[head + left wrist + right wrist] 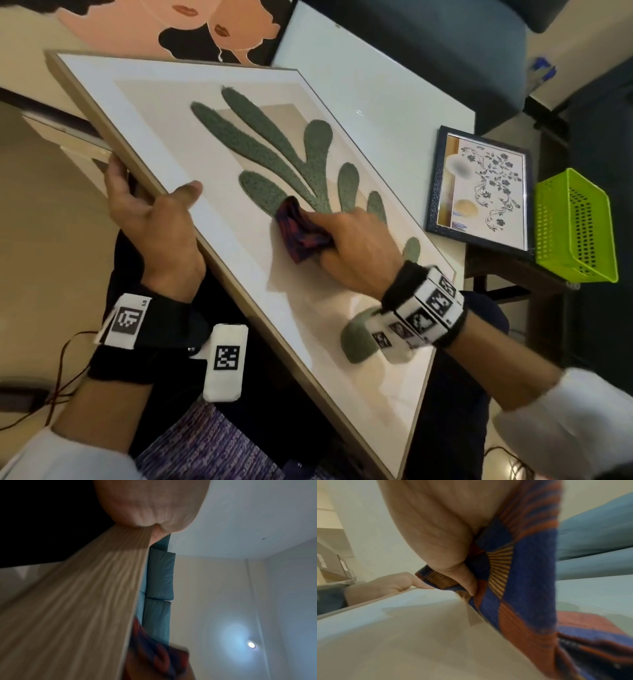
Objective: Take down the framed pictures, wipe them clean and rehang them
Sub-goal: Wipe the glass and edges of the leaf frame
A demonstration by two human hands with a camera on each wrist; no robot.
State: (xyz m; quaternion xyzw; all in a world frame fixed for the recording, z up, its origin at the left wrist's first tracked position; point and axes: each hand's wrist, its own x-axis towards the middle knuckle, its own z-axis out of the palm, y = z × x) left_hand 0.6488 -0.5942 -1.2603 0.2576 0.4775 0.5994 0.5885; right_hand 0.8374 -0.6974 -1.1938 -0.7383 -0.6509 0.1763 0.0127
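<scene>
A large light-wood framed picture (239,301) of green leaf shapes lies tilted across my lap. My left hand (150,212) grips its left edge, thumb on the front and fingers behind; the left wrist view shows the frame's wooden side (82,601) under my palm. My right hand (349,246) holds a bunched blue and red cloth (301,229) and presses it on the glass near the middle. In the right wrist view the cloth (522,581) is wrapped in my fingers against the glass (419,635). A small dark-framed floral picture (479,192) lies on the table at right.
A lime green basket (575,226) stands at the right of the small picture. A white table top (376,85) lies behind the big frame. Another picture with peach and black shapes (191,27) leans at the top. A blue sofa (462,44) is beyond.
</scene>
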